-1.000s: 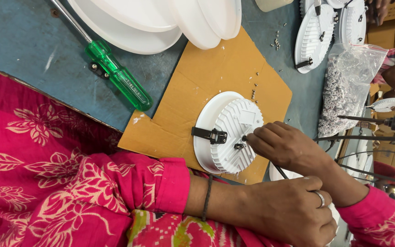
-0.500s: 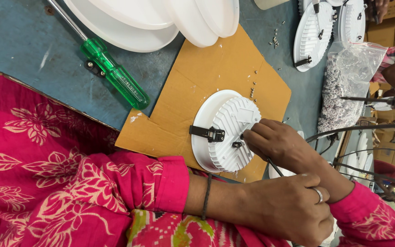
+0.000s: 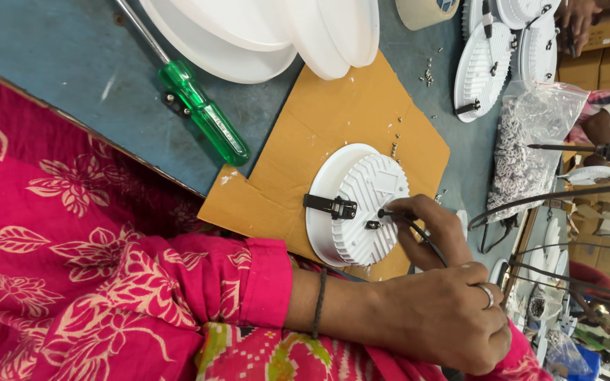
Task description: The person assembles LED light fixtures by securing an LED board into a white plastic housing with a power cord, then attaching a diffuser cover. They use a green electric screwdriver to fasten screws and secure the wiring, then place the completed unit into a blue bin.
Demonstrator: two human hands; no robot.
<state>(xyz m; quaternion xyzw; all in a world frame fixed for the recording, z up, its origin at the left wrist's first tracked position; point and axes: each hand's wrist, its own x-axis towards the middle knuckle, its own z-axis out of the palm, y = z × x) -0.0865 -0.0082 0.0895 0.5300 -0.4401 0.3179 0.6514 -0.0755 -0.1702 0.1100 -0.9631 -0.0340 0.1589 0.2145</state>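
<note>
A round white light fixture (image 3: 354,208) lies back-up on a sheet of brown cardboard (image 3: 333,127), with a ribbed housing and a black spring clip (image 3: 330,206). My right hand (image 3: 432,229) pinches a black cable (image 3: 397,214) where it enters the fixture's back. My left hand (image 3: 446,321), with a ring and a dark wristband, sits just in front of it with curled fingers. The cable runs under this hand, and I cannot see whether the hand grips it.
A green-handled screwdriver (image 3: 206,116) lies on the blue table (image 3: 58,63). Stacked white covers (image 3: 270,28) are at the top, with more fixtures (image 3: 485,70) and a clear bag of small parts (image 3: 527,155) to the right. Loose screws (image 3: 426,74) and another person's hand (image 3: 577,17) are farther back.
My right fingers have shifted a little along the fixture's back and now pinch the black cable in plain sight. My left hand has stayed put.
</note>
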